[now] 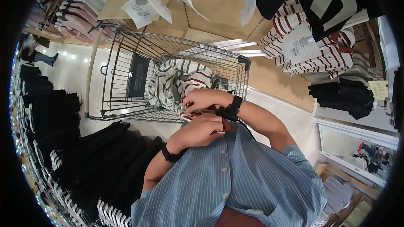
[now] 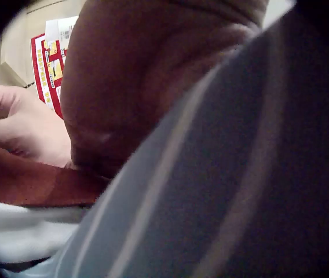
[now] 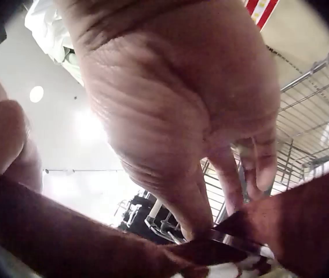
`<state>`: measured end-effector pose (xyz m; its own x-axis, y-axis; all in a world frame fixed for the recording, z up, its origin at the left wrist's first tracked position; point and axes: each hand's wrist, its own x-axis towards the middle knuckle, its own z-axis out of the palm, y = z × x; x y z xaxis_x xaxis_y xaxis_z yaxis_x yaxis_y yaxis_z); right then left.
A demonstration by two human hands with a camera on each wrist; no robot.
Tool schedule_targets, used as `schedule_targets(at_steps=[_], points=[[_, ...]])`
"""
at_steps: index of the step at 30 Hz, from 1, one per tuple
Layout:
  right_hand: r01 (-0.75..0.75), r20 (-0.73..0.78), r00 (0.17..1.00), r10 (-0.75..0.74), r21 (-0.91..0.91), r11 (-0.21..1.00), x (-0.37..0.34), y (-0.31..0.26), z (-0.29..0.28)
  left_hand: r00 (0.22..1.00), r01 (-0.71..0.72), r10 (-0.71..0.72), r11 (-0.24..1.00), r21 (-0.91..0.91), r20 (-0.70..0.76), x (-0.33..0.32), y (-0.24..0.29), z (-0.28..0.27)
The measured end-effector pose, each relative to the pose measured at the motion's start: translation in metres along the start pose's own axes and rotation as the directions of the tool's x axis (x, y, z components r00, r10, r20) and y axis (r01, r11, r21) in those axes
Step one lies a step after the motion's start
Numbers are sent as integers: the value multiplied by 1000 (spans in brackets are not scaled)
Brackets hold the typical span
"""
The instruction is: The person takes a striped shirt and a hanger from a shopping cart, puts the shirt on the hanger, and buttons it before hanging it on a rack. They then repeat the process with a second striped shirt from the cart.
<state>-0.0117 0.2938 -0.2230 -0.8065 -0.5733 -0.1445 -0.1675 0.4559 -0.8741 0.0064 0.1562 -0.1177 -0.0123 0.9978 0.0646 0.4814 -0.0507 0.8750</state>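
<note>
Close to the shirt front, my left hand holds the red-brown trim of a striped garment, fingers curled. Just beyond it, my right hand is bent over the same garment. In the right wrist view the thumb and fingers of my right hand come down on the red-brown trim, beside a thin shiny strip. More striped cloth, grey-green and dark red, lies bunched in the wire cart. The left wrist view hides my left fingertips.
Black clothes hang on white hangers at left. Striped shirts and dark clothes hang at right. Wooden shelving stands past the cart. A person's legs show far left, and a mirror stands at right.
</note>
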Motion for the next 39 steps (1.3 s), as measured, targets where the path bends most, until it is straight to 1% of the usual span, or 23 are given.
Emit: schedule_targets(at_steps=[1, 2, 5, 8, 10, 11, 12, 14, 17, 19, 20, 21, 23, 24, 27, 28, 30, 31, 32, 35, 36, 37, 39], points=[[11, 78, 997, -4, -93, 996, 5, -4, -3, 1000, 7, -7, 1000, -7, 2, -1, 1, -2], [84, 56, 995, -79, -94, 992, 10, 1, 1, 1000, 15, -15, 1000, -16, 7, -4, 3, -4], [66, 30, 997, -65, -17, 998, 6, 1, -8, 998, -16, 15, 1000, -14, -58, -7, 12, -12], [114, -207, 974, -86, 125, 986, -15, -12, -27, 991, -4, 9, 999, 38, -137, -16, 8, -16], [223, -346, 916, -203, 19, 975, -31, -36, -49, 986, 43, -33, 998, 56, -164, -23, 2, -22], [272, -405, 876, -264, -38, 962, -41, -52, -61, 969, 34, -18, 998, 61, -245, -26, -1, -25], [162, -381, 913, -143, 17, 987, -52, -73, -73, 948, 25, -3, 997, 66, -319, -29, -3, -27], [-69, -320, 942, 103, 117, 991, -76, -114, -95, 879, -32, 72, 995, 93, -471, -30, -1, -38], [39, -477, 879, -7, 57, 998, -102, -145, -112, 663, 24, 125, 982, 188, -738, -46, 10, -59], [116, -481, 876, -29, 153, 981, -113, -163, -116, 507, 218, 83, 951, 221, -858, -48, 3, -79], [157, -483, 875, -44, 198, 967, -116, -171, -119, 539, 328, 43, 909, 257, -841, -43, 6, -93], [219, -528, 841, -119, 132, 967, -117, -181, -120, 641, 370, 51, 854, 367, -766, -39, 2, -102], [329, -592, 760, -268, -6, 944, -119, -196, -123, 807, 406, 15, 711, 573, -590, -35, -11, -116], [333, -599, 759, -256, 19, 943, -123, -195, -127, 848, 353, 26, 718, 600, -529, -34, -17, -120], [546, -711, 629, -314, 117, 830, -127, -184, -128, 835, 312, 91, 736, 601, -543, -30, -14, -130], [601, -728, 574, -375, 64, 797, -126, -182, -131, 786, 317, 188, 695, 645, -589, -27, -7, -135], [270, -773, 586, -241, -94, 958, -136, -199, -131, 755, 340, 197, 699, 629, -626, -33, 8, -148], [48, -764, 620, -176, -187, 981, -141, -204, -131, 738, 350, 205, 698, 625, -643, -37, 15, -156], [-170, -751, 651, -109, -285, 943, -145, -208, -131, 705, 366, 229, 693, 621, -671, -39, 24, -162], [-331, -687, 685, 241, 0, 943, -144, -206, -119, 621, 395, 290, 686, 611, -728, -43, 51, -171], [-244, -778, 627, -30, -233, 941, -143, -200, -114, 602, 398, 307, 685, 610, -737, -45, 59, -172], [-269, -782, 610, -130, -358, 894, -148, -208, -115, 603, 409, 275, 700, 585, -749, -47, 66, -173], [-168, -842, 493, -221, -341, 925, -159, -225, -115, 569, 404, 321, 693, 597, -757, -46, 84, -175]])
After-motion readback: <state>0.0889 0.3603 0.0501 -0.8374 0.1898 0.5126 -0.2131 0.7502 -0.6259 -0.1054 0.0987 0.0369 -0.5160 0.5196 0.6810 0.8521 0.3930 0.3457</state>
